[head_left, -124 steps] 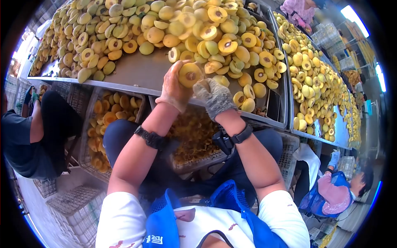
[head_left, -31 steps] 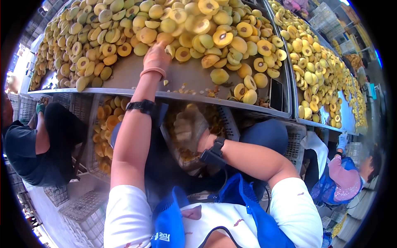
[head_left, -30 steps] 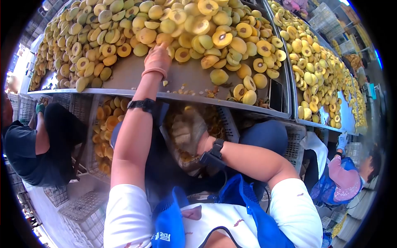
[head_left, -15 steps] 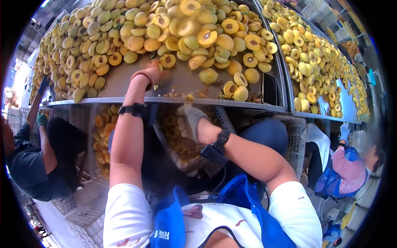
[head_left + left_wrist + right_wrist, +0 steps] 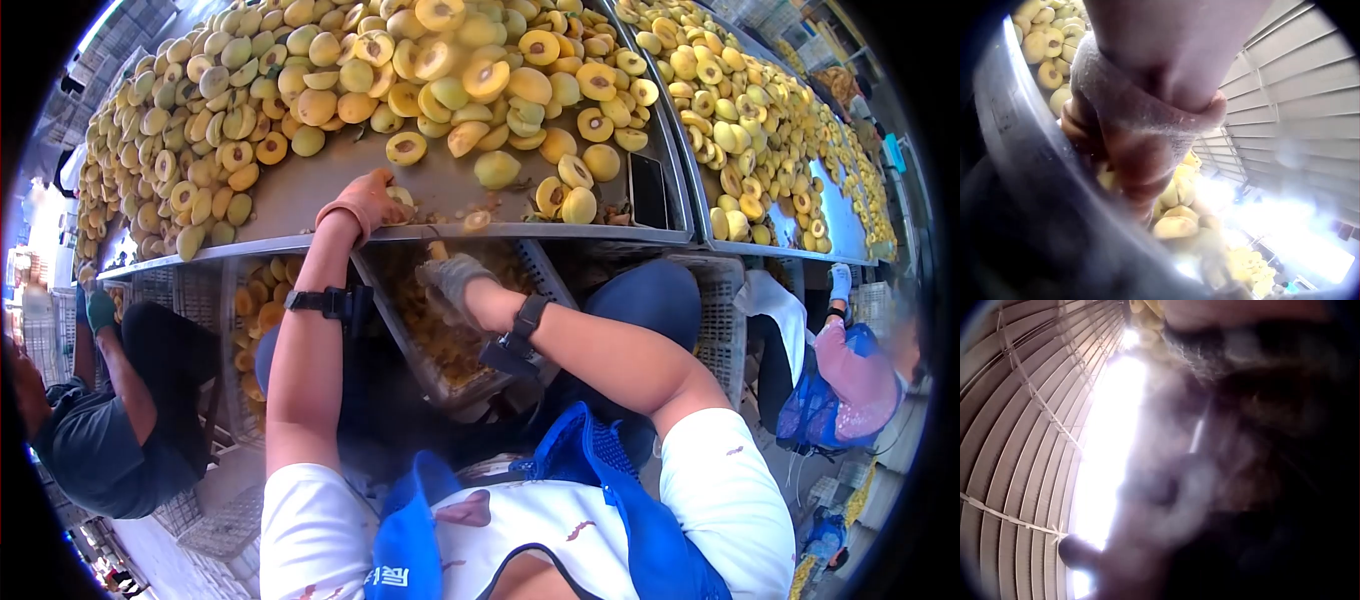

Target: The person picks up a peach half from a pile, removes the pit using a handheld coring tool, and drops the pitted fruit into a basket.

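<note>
Near the front edge of the metal table [image 5: 300, 238], my left hand [image 5: 368, 205] in a thin glove curls round a pale yellow peach half [image 5: 401, 197], partly covered by the fingers. The left wrist view shows that gloved hand [image 5: 1141, 150] behind the table's rim, its fingertips hidden. Lower and to the right, my right hand [image 5: 455, 287] in a grey knitted glove grips a small yellow-handled tool [image 5: 437, 251] with a thin curved tip. It hovers over a crate [image 5: 440, 390] of peach scraps. The right wrist view is dark and blurred.
Halved peaches [image 5: 250, 100] heap across the table's back. A loose peach half [image 5: 405, 148] lies beyond my left hand. A black phone [image 5: 648, 190] lies at the right rim. Another crate of peaches [image 5: 262, 300] stands lower left. People sit working on both sides.
Both hands were together at a peach half first. Then the left hand reached to the heap while the right dropped over the crate; now the left has drawn back to the table's edge.
</note>
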The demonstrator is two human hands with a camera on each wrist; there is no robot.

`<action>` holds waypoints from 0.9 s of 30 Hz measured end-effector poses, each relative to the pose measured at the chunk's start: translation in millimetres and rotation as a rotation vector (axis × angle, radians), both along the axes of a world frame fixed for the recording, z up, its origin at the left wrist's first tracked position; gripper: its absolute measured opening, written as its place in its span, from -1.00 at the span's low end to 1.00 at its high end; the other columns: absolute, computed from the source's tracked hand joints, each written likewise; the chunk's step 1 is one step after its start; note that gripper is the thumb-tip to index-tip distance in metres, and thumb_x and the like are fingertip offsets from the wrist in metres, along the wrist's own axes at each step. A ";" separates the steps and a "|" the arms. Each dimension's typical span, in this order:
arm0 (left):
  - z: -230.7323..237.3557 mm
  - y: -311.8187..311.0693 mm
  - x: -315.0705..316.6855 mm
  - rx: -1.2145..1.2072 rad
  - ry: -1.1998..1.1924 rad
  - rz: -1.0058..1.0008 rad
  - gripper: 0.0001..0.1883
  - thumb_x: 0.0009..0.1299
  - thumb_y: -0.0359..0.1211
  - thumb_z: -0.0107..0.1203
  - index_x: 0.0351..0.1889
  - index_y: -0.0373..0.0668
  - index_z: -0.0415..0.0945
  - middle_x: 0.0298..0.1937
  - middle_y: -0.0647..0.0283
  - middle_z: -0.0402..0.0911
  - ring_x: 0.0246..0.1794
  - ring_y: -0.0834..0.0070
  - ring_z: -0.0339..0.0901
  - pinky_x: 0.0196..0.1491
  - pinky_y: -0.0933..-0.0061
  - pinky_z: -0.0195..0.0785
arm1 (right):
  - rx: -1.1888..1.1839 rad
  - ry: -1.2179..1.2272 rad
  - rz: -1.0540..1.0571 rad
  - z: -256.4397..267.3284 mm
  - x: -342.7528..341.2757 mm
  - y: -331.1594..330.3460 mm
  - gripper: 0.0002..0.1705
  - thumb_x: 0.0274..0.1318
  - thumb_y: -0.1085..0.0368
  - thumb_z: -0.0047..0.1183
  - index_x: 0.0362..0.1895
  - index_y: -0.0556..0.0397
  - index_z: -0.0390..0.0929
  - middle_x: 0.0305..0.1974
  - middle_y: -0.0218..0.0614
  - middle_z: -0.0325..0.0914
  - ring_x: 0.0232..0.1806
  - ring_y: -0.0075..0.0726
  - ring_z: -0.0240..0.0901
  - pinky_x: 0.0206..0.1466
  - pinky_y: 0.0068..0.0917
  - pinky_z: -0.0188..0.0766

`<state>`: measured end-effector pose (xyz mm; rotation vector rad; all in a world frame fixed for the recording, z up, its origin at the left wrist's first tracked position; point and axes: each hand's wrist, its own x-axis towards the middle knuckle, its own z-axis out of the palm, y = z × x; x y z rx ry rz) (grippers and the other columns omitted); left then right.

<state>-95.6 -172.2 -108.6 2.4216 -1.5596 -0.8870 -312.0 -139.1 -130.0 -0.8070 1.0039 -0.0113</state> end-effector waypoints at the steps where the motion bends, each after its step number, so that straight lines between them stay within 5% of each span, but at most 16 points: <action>1: -1.6 0.9 0.3 -0.033 -0.007 -0.025 -0.29 0.17 -0.15 0.39 0.26 -0.26 0.47 -0.07 -0.02 0.70 -0.04 0.17 0.66 0.09 0.29 0.48 | -0.045 0.030 0.031 3.5 1.5 0.8 -0.77 0.29 0.05 0.14 -0.27 -0.11 0.52 -0.54 -0.44 0.46 -0.64 -0.42 0.32 -0.62 -0.43 0.23; 5: -5.0 -2.4 -20.3 -0.147 0.121 0.054 -0.37 0.24 -0.21 0.34 0.25 -0.28 0.47 -0.09 0.01 0.70 -0.07 0.25 0.66 0.06 0.34 0.50 | -0.214 0.062 0.073 22.5 4.7 8.3 -0.79 0.28 0.10 0.15 -0.21 -0.08 0.52 -0.52 -0.44 0.47 -0.65 -0.42 0.32 -0.63 -0.41 0.23; 7: -0.1 -0.5 -35.7 -0.368 0.972 0.241 -0.48 0.23 -0.27 0.28 0.16 -0.22 0.50 -0.05 0.16 0.68 -0.05 0.38 0.64 0.00 0.38 0.50 | -0.319 -0.068 -0.141 30.8 4.8 7.8 -0.78 0.27 0.16 0.16 -0.12 -0.03 0.52 -0.42 -0.37 0.54 -0.54 -0.31 0.43 -0.51 -0.32 0.36; 8: 3.5 2.7 -44.5 -0.364 0.972 0.227 -0.48 0.23 -0.27 0.28 0.16 -0.22 0.50 -0.05 0.16 0.68 -0.05 0.38 0.64 0.00 0.38 0.50 | -0.321 -0.069 -0.154 21.3 5.9 -0.2 -0.78 0.27 0.16 0.16 -0.12 -0.03 0.52 -0.42 -0.37 0.54 -0.54 -0.31 0.43 -0.51 -0.32 0.36; 10: 25.3 13.0 -64.5 -0.515 1.269 0.320 -0.56 0.39 -0.27 0.19 0.18 -0.25 0.45 -0.12 0.14 0.64 -0.10 0.37 0.64 -0.04 0.34 0.53 | -1.264 0.056 0.044 1.0 7.2 -18.5 -0.64 0.24 0.11 0.08 -0.02 0.07 0.50 -0.26 0.00 0.62 -0.27 0.13 0.58 -0.20 -0.09 0.51; 11: 26.9 14.1 -69.4 -0.504 1.272 0.315 -0.56 0.39 -0.27 0.19 0.18 -0.25 0.45 -0.12 0.14 0.64 -0.10 0.37 0.64 -0.04 0.34 0.53 | -1.345 -0.107 -0.092 -2.5 2.6 -20.7 -0.62 0.21 0.09 0.06 -0.06 0.12 0.52 -0.24 0.10 0.61 -0.18 0.30 0.54 -0.07 0.02 0.48; 14: 33.2 18.9 -79.9 -0.513 1.589 0.408 -0.58 0.49 -0.14 0.08 0.16 -0.23 0.43 -0.06 0.09 0.63 -0.07 0.28 0.62 0.00 0.27 0.54 | -1.170 0.099 0.110 26.1 -3.6 -35.7 -0.63 0.21 0.06 0.06 -0.12 0.12 0.55 -0.25 0.04 0.62 -0.16 0.26 0.55 -0.06 0.03 0.47; 18: 37.7 22.6 -78.4 -0.651 1.640 0.388 -0.63 0.53 -0.11 -0.02 0.06 -0.21 0.41 0.04 0.03 0.60 -0.04 0.17 0.61 0.09 0.18 0.52 | -1.528 0.102 0.316 6.4 -1.6 -43.5 -0.62 0.19 0.04 0.04 -0.12 0.08 0.58 -0.23 0.05 0.64 -0.14 0.25 0.56 -0.06 0.00 0.49; 22: 53.9 26.1 -65.2 -0.528 1.679 0.383 -0.69 0.51 -0.16 -0.04 -0.01 -0.21 0.44 0.01 0.01 0.60 -0.02 0.10 0.59 0.11 0.12 0.50 | -1.498 0.123 0.212 6.9 8.9 -39.3 -0.63 0.18 0.04 0.05 -0.11 0.05 0.59 -0.20 0.07 0.65 -0.10 0.24 0.57 -0.03 -0.02 0.50; 24: 48.7 27.4 -61.5 -0.530 1.698 0.343 -0.71 0.51 -0.18 -0.05 -0.04 -0.21 0.45 -0.02 0.00 0.59 -0.03 0.09 0.58 0.12 0.10 0.49 | -1.274 0.070 0.058 19.8 9.1 -32.7 -0.61 0.16 0.03 0.08 -0.10 0.06 0.59 -0.16 0.08 0.64 -0.06 0.23 0.56 0.01 -0.02 0.50; 26: 36.5 29.7 -60.3 -0.698 1.573 0.352 -0.73 0.51 -0.21 -0.05 -0.09 -0.23 0.45 -0.11 0.01 0.57 -0.06 0.09 0.56 0.14 0.07 0.46 | -1.270 0.067 0.099 24.8 8.1 -23.1 -0.63 0.18 0.05 0.07 -0.10 0.06 0.59 -0.16 0.06 0.64 -0.07 0.23 0.56 0.00 -0.01 0.50; 27: 39.1 28.9 -64.8 -0.747 1.764 0.503 -0.75 0.51 -0.23 -0.05 -0.10 -0.24 0.43 -0.14 0.04 0.53 -0.08 0.11 0.54 0.15 0.03 0.44 | -1.269 0.063 0.138 25.2 9.1 -20.2 -0.64 0.20 0.07 0.05 -0.10 0.07 0.59 -0.16 0.05 0.64 -0.08 0.23 0.56 -0.01 0.00 0.49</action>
